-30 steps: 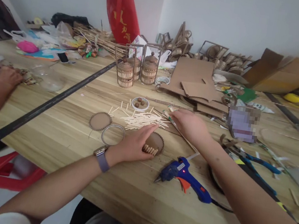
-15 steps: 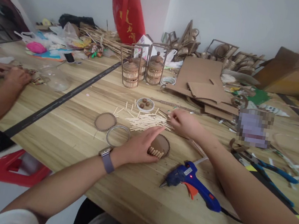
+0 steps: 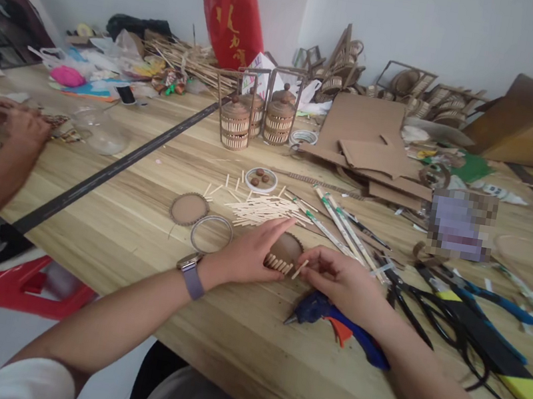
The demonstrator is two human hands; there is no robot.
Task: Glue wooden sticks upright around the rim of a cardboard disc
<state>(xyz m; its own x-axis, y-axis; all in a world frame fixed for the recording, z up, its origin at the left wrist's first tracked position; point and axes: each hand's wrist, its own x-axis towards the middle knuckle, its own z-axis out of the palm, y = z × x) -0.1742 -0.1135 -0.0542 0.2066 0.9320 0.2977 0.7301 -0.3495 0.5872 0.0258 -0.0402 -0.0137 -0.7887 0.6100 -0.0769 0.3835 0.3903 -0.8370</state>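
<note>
Left hand grips brown cardboard disc, near edge stick-lined, far edge bare; right hand pinches pale wooden stick.

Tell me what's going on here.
A left hand steadies a round brown disc with a row of short sticks along its near edge. The right hand pinches one stick close beside it. A glue gun lies partly hidden by that hand; a pile of sticks lies beyond the disc.
</note>
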